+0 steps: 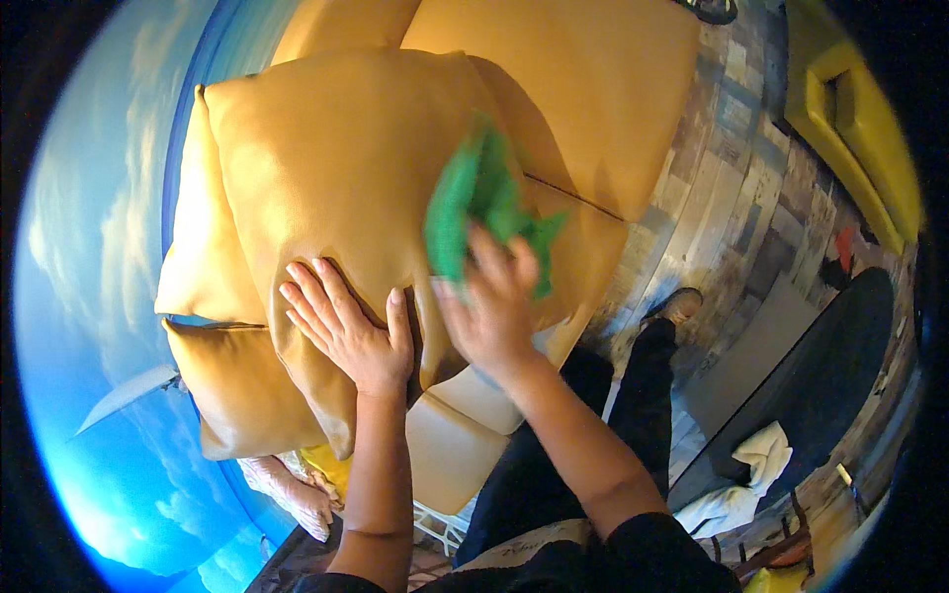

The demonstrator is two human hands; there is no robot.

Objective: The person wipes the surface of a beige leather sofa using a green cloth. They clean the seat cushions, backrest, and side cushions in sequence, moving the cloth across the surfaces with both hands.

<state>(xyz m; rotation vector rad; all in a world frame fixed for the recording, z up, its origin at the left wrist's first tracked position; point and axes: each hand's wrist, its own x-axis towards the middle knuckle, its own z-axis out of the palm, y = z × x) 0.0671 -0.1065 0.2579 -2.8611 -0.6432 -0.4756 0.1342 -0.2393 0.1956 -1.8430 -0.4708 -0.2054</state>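
A large tan leather-like cushion (334,156) leans in front of me. My left hand (359,337) lies flat on its lower part, thumb spread from the fingers, and the cover creases beneath it. In my right hand (489,304) is a green cloth (474,193), blurred, over the right side of the same cushion. Whether the cloth presses on the cover everywhere cannot be seen. Behind and to the left stand a second tan cushion (204,244) and a smaller one (237,393).
The tan seat (578,89) extends beyond the cushion. A pale padded piece (456,445) sits below my wrists. Right are the wood-patterned floor (712,200), a yellow seat (867,141) and a dark oval table (815,385) with a white cloth (764,459). A sky-painted wall (96,244) borders the left.
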